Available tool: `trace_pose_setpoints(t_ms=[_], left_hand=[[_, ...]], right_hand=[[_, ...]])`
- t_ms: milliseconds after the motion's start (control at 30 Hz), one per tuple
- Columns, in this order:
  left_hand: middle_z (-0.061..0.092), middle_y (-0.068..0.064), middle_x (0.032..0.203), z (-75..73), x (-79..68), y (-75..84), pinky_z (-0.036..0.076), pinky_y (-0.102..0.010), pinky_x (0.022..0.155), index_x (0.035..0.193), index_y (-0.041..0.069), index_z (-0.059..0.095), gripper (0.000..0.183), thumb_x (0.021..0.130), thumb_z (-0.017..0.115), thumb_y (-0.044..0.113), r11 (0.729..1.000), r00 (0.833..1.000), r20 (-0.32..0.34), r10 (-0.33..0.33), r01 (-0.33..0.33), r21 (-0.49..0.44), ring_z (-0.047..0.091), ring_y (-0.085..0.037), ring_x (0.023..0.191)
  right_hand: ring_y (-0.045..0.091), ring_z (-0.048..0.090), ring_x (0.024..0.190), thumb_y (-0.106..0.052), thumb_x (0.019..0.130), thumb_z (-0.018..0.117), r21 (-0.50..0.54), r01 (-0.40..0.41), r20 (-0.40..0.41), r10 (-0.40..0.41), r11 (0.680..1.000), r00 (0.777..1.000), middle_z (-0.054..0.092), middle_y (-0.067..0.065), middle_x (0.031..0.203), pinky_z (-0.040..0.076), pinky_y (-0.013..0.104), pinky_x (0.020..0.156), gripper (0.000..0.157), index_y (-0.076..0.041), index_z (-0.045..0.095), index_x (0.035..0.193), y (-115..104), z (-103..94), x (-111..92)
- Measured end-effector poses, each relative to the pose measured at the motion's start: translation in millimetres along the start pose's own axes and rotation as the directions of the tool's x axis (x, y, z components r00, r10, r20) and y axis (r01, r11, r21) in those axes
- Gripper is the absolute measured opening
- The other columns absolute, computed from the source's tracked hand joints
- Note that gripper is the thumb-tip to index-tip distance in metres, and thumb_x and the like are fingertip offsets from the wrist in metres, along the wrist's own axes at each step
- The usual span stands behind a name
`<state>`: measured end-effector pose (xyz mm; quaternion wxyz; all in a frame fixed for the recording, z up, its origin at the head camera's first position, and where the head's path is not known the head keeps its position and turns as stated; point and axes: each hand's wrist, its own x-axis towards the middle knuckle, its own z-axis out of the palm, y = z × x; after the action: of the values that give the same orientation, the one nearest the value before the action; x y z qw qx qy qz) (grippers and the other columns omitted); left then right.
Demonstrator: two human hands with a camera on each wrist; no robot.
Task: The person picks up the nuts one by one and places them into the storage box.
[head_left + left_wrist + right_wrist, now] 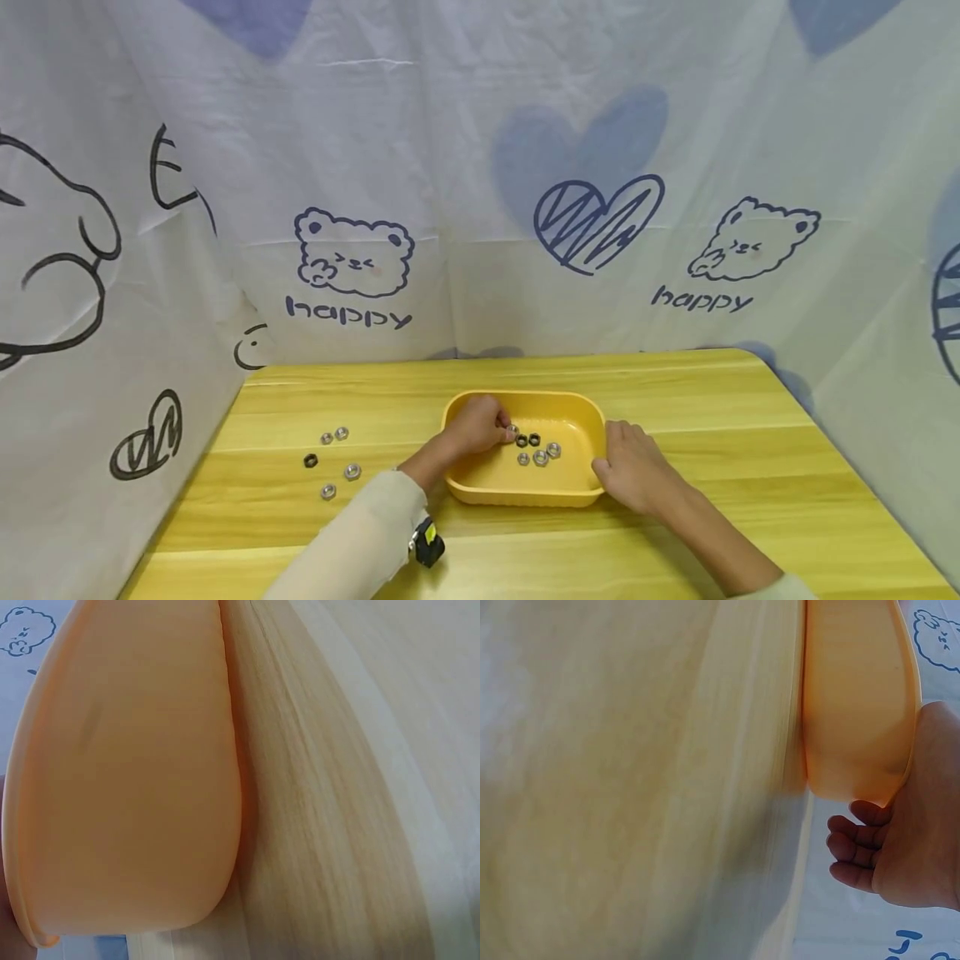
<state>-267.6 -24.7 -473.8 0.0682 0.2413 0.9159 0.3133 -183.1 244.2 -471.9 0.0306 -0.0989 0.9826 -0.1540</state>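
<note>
A yellow plastic tray [525,498] sits on the table with several silver and black hex nuts inside. Reaching over its left side, my left hand [474,427] pinches a silver nut [513,429] low over the tray floor. Two black nuts [534,439] lie just beside those fingertips, with silver nuts [541,457] nearer the front. My right hand [636,467] grips the tray's right rim; in the right wrist view its fingers [855,847] curl along the outer end of the wall. In the left wrist view the tray's side [135,772] hides nearly all of the left hand.
Several loose nuts [352,472], silver and one black [311,460], lie on the wood-grain table [750,467] left of the tray. A small black device [429,543] is strapped at the left wrist. White cloth [465,275] with drawings hangs behind and beside the table.
</note>
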Motion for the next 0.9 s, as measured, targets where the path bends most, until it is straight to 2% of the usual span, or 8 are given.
trace_pose_setpoints(t_ms=[267, 400, 567, 667, 767, 833, 900], left_hand=[[0.073, -0.004, 0.078, 2.0, -0.9, -0.4, 0.043, -0.019, 0.060, 0.088, 0.003, 0.077, 0.009, 0.087, 0.083, 0.010, 1.000, 1.000, 0.029, -0.012, 0.012, -0.005, 0.051, -0.008, 0.063], [0.071, -0.002, 0.077, 1.8, -1.6, 0.2, 0.044, -0.019, 0.063, 0.090, 0.002, 0.077, 0.012, 0.084, 0.084, 0.009, 0.999, 0.999, 0.027, -0.026, 0.025, 0.040, 0.052, -0.008, 0.065], [0.070, -0.006, 0.074, -0.5, -8.3, 4.5, 0.041, -0.021, 0.060, 0.086, 0.000, 0.076, 0.009, 0.084, 0.082, 0.007, 0.991, 1.000, 0.003, 0.023, -0.024, 0.133, 0.048, -0.009, 0.062], [0.069, -0.009, 0.072, -1.6, -15.9, 7.3, 0.042, -0.024, 0.054, 0.079, 0.001, 0.073, 0.009, 0.086, 0.076, 0.005, 0.956, 0.996, -0.020, 0.090, -0.080, 0.283, 0.048, -0.012, 0.059], [0.069, -0.009, 0.069, -2.7, -23.7, 9.3, 0.045, -0.028, 0.050, 0.073, 0.006, 0.070, 0.015, 0.087, 0.069, 0.006, 0.889, 0.986, -0.041, 0.159, -0.125, 0.440, 0.052, -0.016, 0.055], [0.067, -0.007, 0.068, -3.6, -27.7, 9.9, 0.047, -0.031, 0.050, 0.071, 0.009, 0.066, 0.017, 0.087, 0.067, 0.007, 0.854, 0.980, -0.052, 0.195, -0.143, 0.500, 0.055, -0.018, 0.055], [0.068, -0.006, 0.070, -5.0, -30.8, 9.5, 0.049, -0.032, 0.051, 0.071, 0.011, 0.066, 0.017, 0.088, 0.066, 0.009, 0.844, 0.976, -0.065, 0.206, -0.144, 0.517, 0.059, -0.019, 0.057]], right_hand=[[0.031, 0.051, 0.101, -0.021, 0.098, 0.050, 0.012, -0.006, 0.007, 0.006, 1.000, 1.000, 0.057, 0.017, 0.111, 0.042, 0.048, 0.089, 0.044, 0.012, 0.049, 0.128, -1.8, 0.6, -1.6], [0.031, 0.051, 0.102, -0.021, 0.099, 0.049, 0.017, -0.008, 0.012, 0.008, 1.000, 1.000, 0.057, 0.018, 0.114, 0.042, 0.049, 0.090, 0.044, 0.012, 0.049, 0.129, -3.1, 1.1, -2.4], [0.033, 0.052, 0.105, -0.021, 0.099, 0.049, 0.024, -0.006, 0.002, 0.006, 1.000, 1.000, 0.058, 0.020, 0.117, 0.043, 0.052, 0.092, 0.046, 0.013, 0.048, 0.131, -4.5, 0.3, -3.7], [0.031, 0.051, 0.100, -0.020, 0.099, 0.049, 0.013, 0.000, -0.002, 0.001, 1.000, 1.000, 0.057, 0.018, 0.112, 0.043, 0.048, 0.088, 0.042, 0.011, 0.050, 0.127, -4.5, -0.2, -4.0], [0.029, 0.049, 0.096, -0.020, 0.099, 0.049, 0.012, 0.000, 0.003, -0.001, 1.000, 1.000, 0.056, 0.015, 0.108, 0.041, 0.045, 0.085, 0.039, 0.009, 0.051, 0.124, -4.3, -0.5, -3.8], [0.029, 0.049, 0.097, -0.020, 0.099, 0.049, 0.019, -0.002, 0.005, 0.002, 1.000, 1.000, 0.056, 0.016, 0.109, 0.041, 0.045, 0.085, 0.039, 0.009, 0.050, 0.125, -3.9, -0.4, -3.5], [0.030, 0.050, 0.098, -0.020, 0.099, 0.049, 0.030, -0.003, 0.008, 0.003, 1.000, 1.000, 0.056, 0.016, 0.110, 0.040, 0.045, 0.085, 0.039, 0.009, 0.050, 0.125, -3.9, -0.3, -3.1]])
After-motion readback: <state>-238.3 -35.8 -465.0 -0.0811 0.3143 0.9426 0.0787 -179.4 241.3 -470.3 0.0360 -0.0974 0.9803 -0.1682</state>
